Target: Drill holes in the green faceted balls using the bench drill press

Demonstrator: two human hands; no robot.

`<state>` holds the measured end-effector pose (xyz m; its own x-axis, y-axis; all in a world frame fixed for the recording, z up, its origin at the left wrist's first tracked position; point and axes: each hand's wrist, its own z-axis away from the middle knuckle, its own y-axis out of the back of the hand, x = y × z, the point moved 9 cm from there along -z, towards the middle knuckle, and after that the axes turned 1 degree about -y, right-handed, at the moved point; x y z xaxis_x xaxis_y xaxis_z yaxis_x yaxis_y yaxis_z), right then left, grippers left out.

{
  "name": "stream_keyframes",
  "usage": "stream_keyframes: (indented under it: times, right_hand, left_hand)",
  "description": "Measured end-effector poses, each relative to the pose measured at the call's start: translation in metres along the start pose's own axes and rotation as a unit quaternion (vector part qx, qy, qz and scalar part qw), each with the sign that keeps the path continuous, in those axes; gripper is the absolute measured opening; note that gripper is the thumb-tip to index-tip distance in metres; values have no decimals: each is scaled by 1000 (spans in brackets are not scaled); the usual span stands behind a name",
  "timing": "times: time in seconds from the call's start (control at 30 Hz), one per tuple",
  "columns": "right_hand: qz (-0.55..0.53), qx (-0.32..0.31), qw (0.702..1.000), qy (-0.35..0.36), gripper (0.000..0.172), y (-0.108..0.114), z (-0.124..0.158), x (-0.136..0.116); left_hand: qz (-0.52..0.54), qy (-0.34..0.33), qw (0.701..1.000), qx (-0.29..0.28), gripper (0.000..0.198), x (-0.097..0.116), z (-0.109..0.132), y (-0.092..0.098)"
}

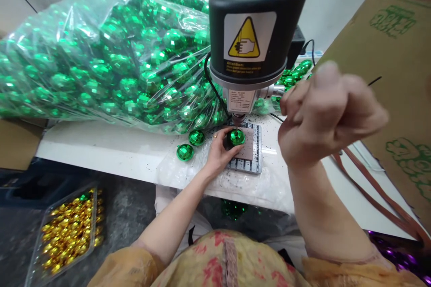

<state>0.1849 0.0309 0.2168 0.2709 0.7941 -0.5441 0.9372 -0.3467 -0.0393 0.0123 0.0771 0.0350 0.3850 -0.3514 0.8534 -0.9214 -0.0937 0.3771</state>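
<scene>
A green faceted ball (236,136) sits on the small bench drill press's base plate (253,168), held between the thumb and fingers of my left hand (220,149). The drill press head (257,22) stands above it, its chuck (238,119) close over the ball's top. Raised in the foreground at right, my right hand (323,116) is closed in a fist beside the machine's side hub (276,90). It appears to grip the feed lever, which the fingers mostly hide. Two more green balls (196,137) lie left of my left hand.
A big clear bag (111,54) of green balls covers the table's back left. Cardboard (380,54) leans at right, near a brown strap (377,193). Dark chips dot the white table (101,148). A clear tub (94,215) of gold balls stands low at left.
</scene>
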Motion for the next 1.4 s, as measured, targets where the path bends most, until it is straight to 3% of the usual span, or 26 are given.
stream_keyframes:
  times: [0.1,0.17,0.2,0.27,0.37,0.43,0.5,0.53,0.6,0.67,0.7,0.73,0.8,0.87,0.97,1.1,1.23,1.4]
  right_hand:
    - [-7,8,1000,-5,33,-2,-19,-8]
    - [-17,35,999,1,37,-4,-32,-16]
    - [-26,62,998,6,40,-3,-37,-20]
    - [-57,130,990,20,46,1,-42,-27]
    - [-77,159,984,18,49,-1,-44,-29]
    - [-70,163,984,18,48,-2,-44,-27]
    - [-63,172,982,36,49,1,-43,-25]
    - [-65,171,982,49,49,2,-43,-25]
    - [-83,158,982,69,47,2,-44,-24]
    - [-109,154,979,74,45,2,-44,-23]
    - [-120,156,978,74,44,3,-44,-22]
    - [-126,158,977,70,43,3,-44,-22]
    - [-119,164,977,58,44,3,-43,-22]
    - [-106,165,979,58,45,3,-43,-23]
    - [-95,160,981,59,44,2,-43,-23]
    - [-106,156,979,75,40,2,-42,-23]
    - [-111,163,977,84,41,2,-42,-25]
    - [-121,138,981,69,39,-1,-42,-27]
  left_hand:
    - [-31,2,998,58,49,10,11,15]
    - [-55,-36,995,70,48,27,30,25]
    - [-61,-74,994,46,48,38,43,25]
    - [-68,-181,979,-61,49,62,78,14]
    - [-139,-331,910,-209,48,79,140,-4]
    - [-198,-381,866,-258,41,75,168,-9]
    - [-212,-409,852,-248,32,72,177,-1]
    - [-210,-415,859,-213,30,71,174,9]
    - [-222,-381,894,-81,30,67,153,42]
    - [-286,-260,920,63,34,49,123,82]
    - [-327,-183,921,106,37,35,109,99]
    - [-359,-115,918,119,40,21,98,112]
    - [-388,-34,917,81,43,-3,79,123]
    - [-369,-23,928,31,43,-13,69,124]
    - [-278,-54,958,36,37,-4,63,124]
    - [-24,-22,999,28,32,10,55,102]
    - [197,96,976,-3,44,1,38,60]
    - [201,130,970,-33,63,-12,15,29]
